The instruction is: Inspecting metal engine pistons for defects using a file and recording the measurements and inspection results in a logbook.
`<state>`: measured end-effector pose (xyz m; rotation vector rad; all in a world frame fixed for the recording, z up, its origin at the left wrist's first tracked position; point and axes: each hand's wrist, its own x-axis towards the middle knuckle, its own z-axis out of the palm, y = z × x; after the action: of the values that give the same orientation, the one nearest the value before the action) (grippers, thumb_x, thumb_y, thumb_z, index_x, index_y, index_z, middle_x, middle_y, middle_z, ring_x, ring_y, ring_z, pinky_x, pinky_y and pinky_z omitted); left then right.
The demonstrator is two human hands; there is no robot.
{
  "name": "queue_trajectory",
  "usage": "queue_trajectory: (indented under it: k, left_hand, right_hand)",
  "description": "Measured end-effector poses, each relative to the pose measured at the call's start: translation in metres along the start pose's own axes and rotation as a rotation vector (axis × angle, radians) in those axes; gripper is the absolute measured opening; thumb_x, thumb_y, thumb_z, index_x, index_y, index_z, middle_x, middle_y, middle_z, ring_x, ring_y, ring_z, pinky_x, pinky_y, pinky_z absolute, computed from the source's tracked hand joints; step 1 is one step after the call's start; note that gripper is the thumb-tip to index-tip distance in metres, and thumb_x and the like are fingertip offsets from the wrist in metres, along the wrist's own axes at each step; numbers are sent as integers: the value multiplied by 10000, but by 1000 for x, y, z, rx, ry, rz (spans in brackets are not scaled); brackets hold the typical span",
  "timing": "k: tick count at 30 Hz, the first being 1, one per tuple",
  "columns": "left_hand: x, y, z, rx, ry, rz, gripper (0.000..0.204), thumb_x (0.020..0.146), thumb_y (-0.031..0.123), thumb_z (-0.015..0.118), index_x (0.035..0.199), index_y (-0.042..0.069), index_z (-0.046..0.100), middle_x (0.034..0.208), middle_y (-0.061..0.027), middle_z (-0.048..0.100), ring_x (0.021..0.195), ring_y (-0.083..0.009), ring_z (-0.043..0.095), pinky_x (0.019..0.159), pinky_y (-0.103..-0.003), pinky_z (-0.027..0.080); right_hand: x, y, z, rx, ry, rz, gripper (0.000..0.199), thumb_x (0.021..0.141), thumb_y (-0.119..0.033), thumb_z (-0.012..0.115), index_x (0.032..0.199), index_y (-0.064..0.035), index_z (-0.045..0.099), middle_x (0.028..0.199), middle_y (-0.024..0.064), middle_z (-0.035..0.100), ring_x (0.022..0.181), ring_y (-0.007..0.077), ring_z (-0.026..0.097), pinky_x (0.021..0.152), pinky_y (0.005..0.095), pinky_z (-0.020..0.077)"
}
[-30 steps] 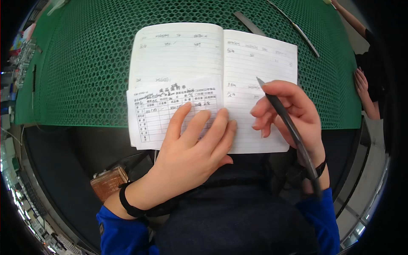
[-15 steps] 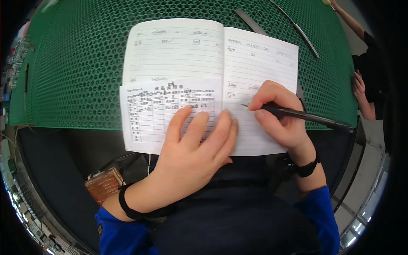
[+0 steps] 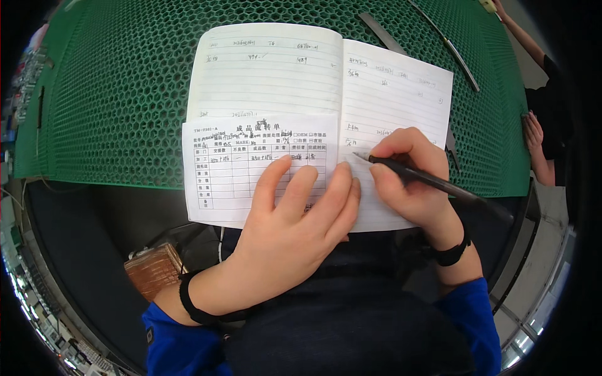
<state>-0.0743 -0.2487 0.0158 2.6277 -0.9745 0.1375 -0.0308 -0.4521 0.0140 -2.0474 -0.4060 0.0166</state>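
Observation:
A lined notebook (image 3: 269, 88) lies spread at the near edge of the table, with handwriting on both pages. Over the lower part of its left page rests a white printed form (image 3: 216, 182) with a table filled in by hand. My left hand (image 3: 295, 219) presses on the form's right side, fingers spread, covering part of it. In my right hand (image 3: 414, 178) a black pen (image 3: 439, 182) is gripped, its tip close to the right page beside a handwritten line. Whether the tip touches the paper I cannot tell.
Green perforated matting (image 3: 132, 113) covers the table. Behind the notebook lie a flat metal strip (image 3: 381, 32) and a thin long rod (image 3: 454, 53). Another person's hand (image 3: 533, 130) is at the table's right edge. A brown box-like object (image 3: 153, 269) sits below at left.
The notebook and form appear slightly further right in view. The pen tip has shifted a little left relative to the right page. My left hand still lies on the form.

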Motion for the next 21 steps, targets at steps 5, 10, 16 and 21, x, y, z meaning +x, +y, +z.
queue_trajectory:
  k: [5,10,16,21]
  left_hand:
    - [2,1,1,-16,-14,3,609,637,342,745,1186,109,622,1293,-38,529,1073,-256,442,997,-480,371]
    - [2,0,-3,-32,-16,-7,604,636,330,745,1183,104,623,1290,-39,532,1075,-266,443,996,-483,371]
    - [2,-1,-2,-32,-7,-9,610,641,331,743,1191,97,622,1291,-41,532,1079,-276,440,994,-487,372]
    - [4,1,-1,-35,-22,-10,609,646,330,741,1194,92,620,1298,-42,528,1085,-281,438,993,-491,371]
  right_hand:
    - [4,6,2,-2,38,-116,168,758,-10,665,910,-45,602,681,-6,583,563,24,514,494,190,408]
    - [1,-5,-2,-31,-25,43,141,734,11,647,847,-45,583,649,4,565,535,44,517,480,199,409]
    - [4,-8,1,-71,-40,24,136,729,10,653,831,-42,580,636,16,559,532,52,529,479,206,416]
    - [4,-6,-1,-78,-65,32,138,732,-4,662,842,-44,588,644,25,569,536,66,541,485,217,426]
